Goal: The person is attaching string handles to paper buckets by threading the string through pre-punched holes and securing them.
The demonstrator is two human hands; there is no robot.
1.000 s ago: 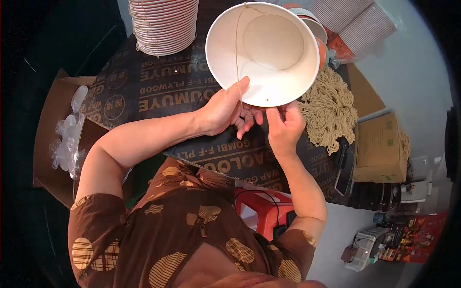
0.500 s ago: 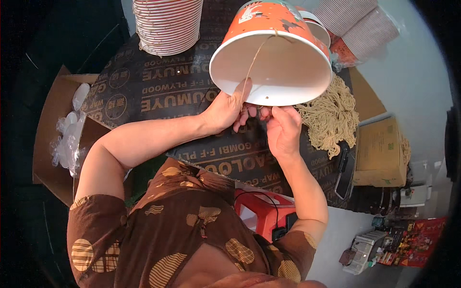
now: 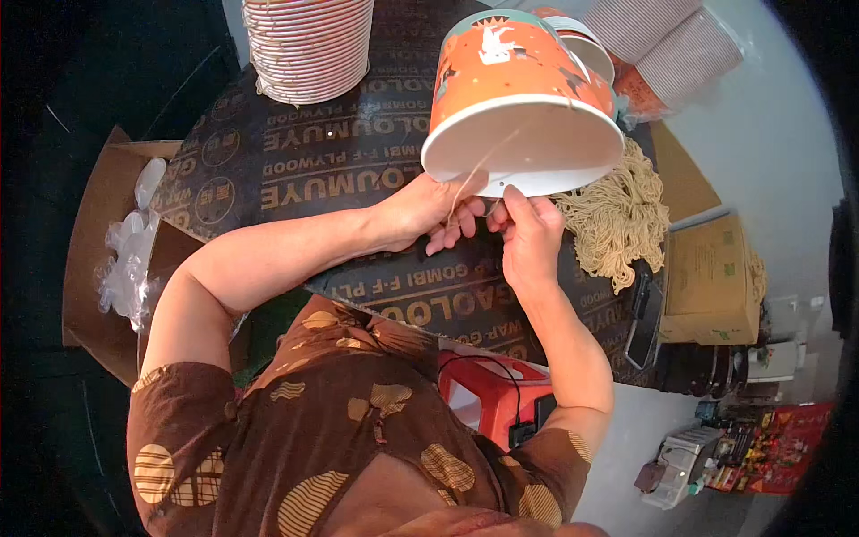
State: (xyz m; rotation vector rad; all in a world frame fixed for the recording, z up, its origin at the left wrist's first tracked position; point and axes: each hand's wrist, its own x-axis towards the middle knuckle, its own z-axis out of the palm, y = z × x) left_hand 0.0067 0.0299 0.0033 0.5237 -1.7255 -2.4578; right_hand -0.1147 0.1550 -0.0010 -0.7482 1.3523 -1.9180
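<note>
An orange printed paper bucket [image 3: 523,76] with a white rim is tilted, its open mouth facing me. A thin tan cord [image 3: 472,175] runs from inside the mouth down across my left hand. One small hole shows in the white inner wall near the lower rim. My left hand [image 3: 431,213] is closed at the rim's lower left, thumb at the mouth and fingers curled below, the cord lying over it. Just below the hole, my right hand [image 3: 530,234] pinches a bit of cord between thumb and forefinger. The exact fingertip grip is partly hidden.
A heap of tan cords [image 3: 617,219] lies right of the bucket on the dark printed plywood table [image 3: 313,148]. Stacked paper buckets [image 3: 309,49] stand at far left, wrapped stacks [image 3: 667,54] at far right. Cardboard boxes [image 3: 711,282] flank the table; a phone-like device [image 3: 642,322] sits near its right edge.
The bucket has shifted slightly right and tipped, showing more orange wall and a narrower mouth. The cord hangs looser over my left hand. Both hands stay close together beneath the rim.
</note>
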